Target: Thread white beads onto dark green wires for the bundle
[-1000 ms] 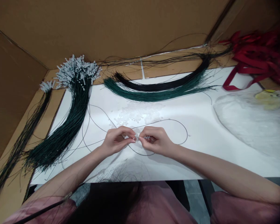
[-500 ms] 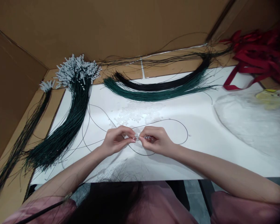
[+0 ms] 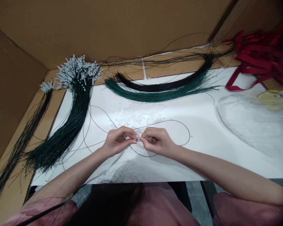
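My left hand [image 3: 118,141] and my right hand [image 3: 157,141] meet fingertip to fingertip over the white sheet [image 3: 202,131]. Both are closed in a pinch on a thin dark cord [image 3: 179,121] that loops out to the right and trails off to the left. A short row of small clear beads [image 3: 149,138] sits on the cord at my right fingertips. A scatter of loose clear beads [image 3: 139,114] lies on the sheet just beyond my hands.
A thick bundle of green cords with white beaded ends [image 3: 73,94] lies at left, a thinner one [image 3: 25,135] beside it. Plain green and black cords [image 3: 160,91] curve across the back. Red ribbons [image 3: 261,59] and a clear plastic bag [image 3: 257,122] lie at right. Cardboard walls [image 3: 108,28] enclose the table.
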